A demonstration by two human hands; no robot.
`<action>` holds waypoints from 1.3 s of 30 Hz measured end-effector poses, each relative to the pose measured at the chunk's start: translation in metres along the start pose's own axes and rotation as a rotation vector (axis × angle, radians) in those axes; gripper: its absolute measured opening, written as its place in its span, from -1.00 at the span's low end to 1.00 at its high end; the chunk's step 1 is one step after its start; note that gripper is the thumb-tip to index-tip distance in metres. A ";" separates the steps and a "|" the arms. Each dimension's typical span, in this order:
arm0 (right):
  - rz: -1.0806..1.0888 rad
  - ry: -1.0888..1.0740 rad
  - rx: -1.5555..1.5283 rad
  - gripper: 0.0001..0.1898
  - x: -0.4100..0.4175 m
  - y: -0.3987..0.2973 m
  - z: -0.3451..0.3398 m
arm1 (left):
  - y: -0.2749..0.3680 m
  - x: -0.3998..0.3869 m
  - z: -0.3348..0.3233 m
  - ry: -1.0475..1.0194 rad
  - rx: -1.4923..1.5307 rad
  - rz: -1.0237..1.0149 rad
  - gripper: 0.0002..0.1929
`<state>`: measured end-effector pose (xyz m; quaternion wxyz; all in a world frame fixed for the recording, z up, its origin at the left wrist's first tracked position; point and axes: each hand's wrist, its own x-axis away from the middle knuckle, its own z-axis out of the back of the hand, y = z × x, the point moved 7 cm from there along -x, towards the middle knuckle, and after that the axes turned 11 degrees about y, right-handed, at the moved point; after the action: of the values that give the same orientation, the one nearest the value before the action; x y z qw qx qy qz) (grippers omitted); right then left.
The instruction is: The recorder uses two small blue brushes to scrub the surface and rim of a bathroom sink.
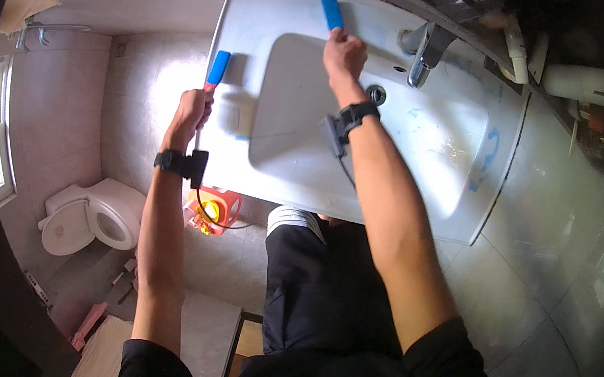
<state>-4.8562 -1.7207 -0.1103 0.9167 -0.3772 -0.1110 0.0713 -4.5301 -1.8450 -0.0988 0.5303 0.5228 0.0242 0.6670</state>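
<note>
My left hand (192,109) is closed around the reddish handle of a tool with a blue head (218,67), held at the left edge of a white washbasin (228,171). A similar blue-headed tool (333,13) is gripped in my right hand (346,57), over the rear rim of the basin. I cannot tell whether these are brushes or scrapers. Blue smears (488,158) mark the basin's right rim, and fainter blue specks lie inside the bowl. A chrome faucet (424,54) stands to the right of my right hand, above the drain (376,94).
A whitish, blurred container (233,111) stands on the basin's left rim. Dark shelving with bottles and tubes (516,49) runs along the back right. A red plastic stool (229,207) is below the basin's front left edge; a toilet (99,215) is farther left.
</note>
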 end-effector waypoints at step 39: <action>0.049 0.041 0.110 -0.58 0.016 0.031 0.075 | 0.139 -0.099 -0.143 0.075 -0.408 -0.537 -0.46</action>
<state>-4.8617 -1.6449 -0.0783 0.9361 -0.3304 -0.0788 0.0917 -4.7394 -1.9030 -0.1482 0.7794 0.3561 0.0467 0.5133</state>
